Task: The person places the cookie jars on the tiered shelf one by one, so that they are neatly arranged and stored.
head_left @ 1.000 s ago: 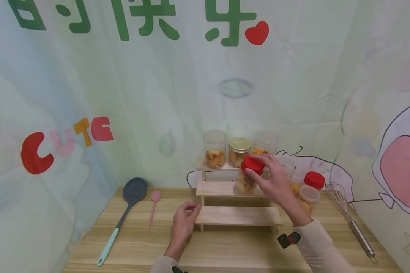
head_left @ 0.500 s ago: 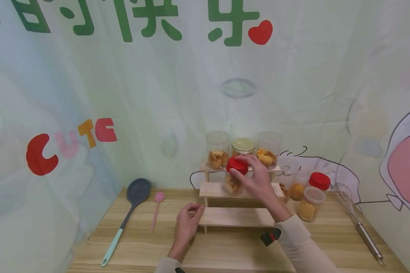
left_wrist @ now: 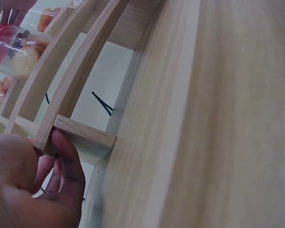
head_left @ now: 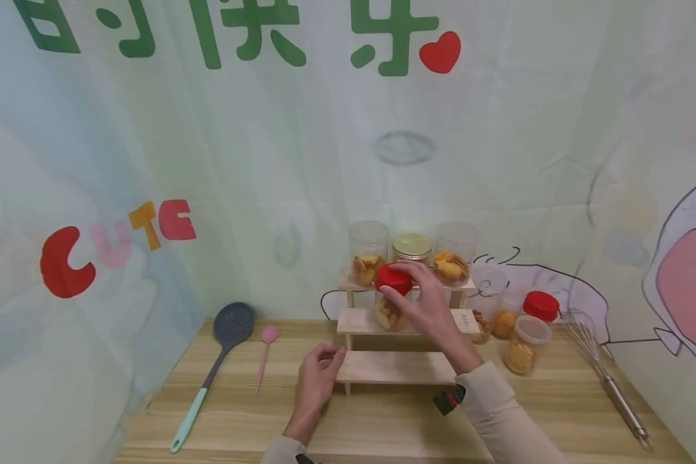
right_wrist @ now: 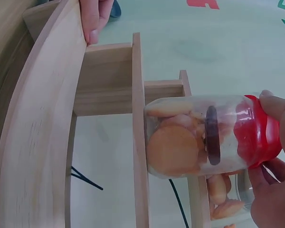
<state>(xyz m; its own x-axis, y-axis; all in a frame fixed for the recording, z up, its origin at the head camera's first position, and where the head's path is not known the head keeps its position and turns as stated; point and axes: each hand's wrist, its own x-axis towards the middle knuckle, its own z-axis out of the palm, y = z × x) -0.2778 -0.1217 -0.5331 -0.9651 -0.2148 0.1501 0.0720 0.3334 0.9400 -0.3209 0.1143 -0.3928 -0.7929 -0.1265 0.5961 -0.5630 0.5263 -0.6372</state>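
Observation:
A three-step wooden rack (head_left: 403,368) stands on the table. My left hand (head_left: 318,377) pinches the left end of its lowest step, thumb and fingers around the board in the left wrist view. My right hand (head_left: 426,303) grips the red lid of a clear jar (right_wrist: 178,137) filled with cookies. That jar is upright on the middle step, left of centre, its base against the board in the right wrist view. Behind it on the top step are a clear jar (head_left: 368,254), a gold-lidded jar (head_left: 412,245) partly hidden, and another clear jar (head_left: 454,254).
Right of the rack stand several snack jars, among them a clear-lidded jar (head_left: 523,351) and a red-lidded jar (head_left: 541,307). A whisk (head_left: 609,380) lies at the far right. A slotted turner (head_left: 220,354) and a pink spoon (head_left: 265,354) lie at the left.
My right hand has carried the red-lidded jar leftward along the middle step, with only a small shift in the last half second. My left hand has stayed on the rack.

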